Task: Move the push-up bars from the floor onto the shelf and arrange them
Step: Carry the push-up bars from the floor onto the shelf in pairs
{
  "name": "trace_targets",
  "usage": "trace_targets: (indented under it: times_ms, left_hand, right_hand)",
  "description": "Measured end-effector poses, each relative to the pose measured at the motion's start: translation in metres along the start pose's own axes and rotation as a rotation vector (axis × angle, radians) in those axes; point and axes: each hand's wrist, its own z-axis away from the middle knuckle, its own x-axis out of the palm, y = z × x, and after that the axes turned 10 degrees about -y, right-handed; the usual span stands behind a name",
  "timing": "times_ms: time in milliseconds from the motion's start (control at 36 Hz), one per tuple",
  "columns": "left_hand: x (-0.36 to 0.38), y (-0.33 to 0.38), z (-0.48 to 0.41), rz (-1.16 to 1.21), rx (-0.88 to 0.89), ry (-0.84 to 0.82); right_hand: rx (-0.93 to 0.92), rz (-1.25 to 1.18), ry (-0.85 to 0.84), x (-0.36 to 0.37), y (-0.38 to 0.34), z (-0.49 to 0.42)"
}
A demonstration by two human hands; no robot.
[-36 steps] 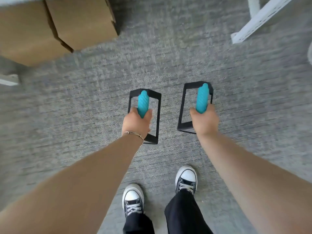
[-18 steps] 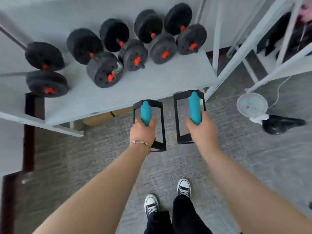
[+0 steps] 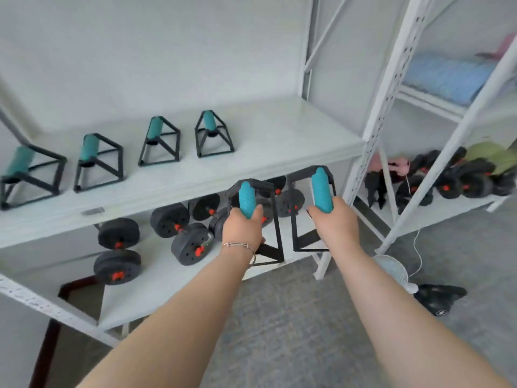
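My left hand (image 3: 242,228) grips the teal handle of one black-framed push-up bar (image 3: 247,196). A second push-up bar (image 3: 321,189) hangs from my right hand (image 3: 334,224), which grips its teal handle. Both bars are in the air, side by side, just below and in front of the white shelf (image 3: 279,152). Several more push-up bars stand in a row on the left part of that shelf, the nearest one (image 3: 213,134) left of and behind my hands. The shelf's right part is bare.
Black dumbbells (image 3: 190,243) with red collars lie on the lower shelf under my hands. A white upright post (image 3: 383,107) stands right of the shelf. A second rack holds more dumbbells (image 3: 458,177) and a blue cushion (image 3: 447,77). A small fan (image 3: 394,271) and a black object (image 3: 439,298) are on the grey carpet.
Both hands have lifted the two bars from near the floor up to the level of the upper shelf's edge. My view has tilted up, so the upper shelf and its row of bars now show.
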Motion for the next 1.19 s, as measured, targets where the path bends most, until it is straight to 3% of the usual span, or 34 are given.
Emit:
trace_targets:
  times_ms: [222, 444, 722, 1194]
  left_hand:
    - [0.015, 0.061, -0.062, -0.090, 0.060, 0.086]
    - [0.044, 0.130, -0.181, 0.044, 0.054, 0.139]
    - [0.058, 0.186, -0.309, 0.110, -0.151, 0.195]
    - [0.049, 0.190, -0.397, 0.193, -0.304, 0.045]
  right_hand:
    - [-0.060, 0.010, -0.004, -0.026, -0.019, -0.081]
    - [-0.118, 0.021, -0.079, -0.033, -0.044, -0.230]
    - [-0.101, 0.148, -0.251, -0.022, -0.087, -0.389]
    - [-0.026, 0.189, -0.408, 0.018, -0.099, -0.463]
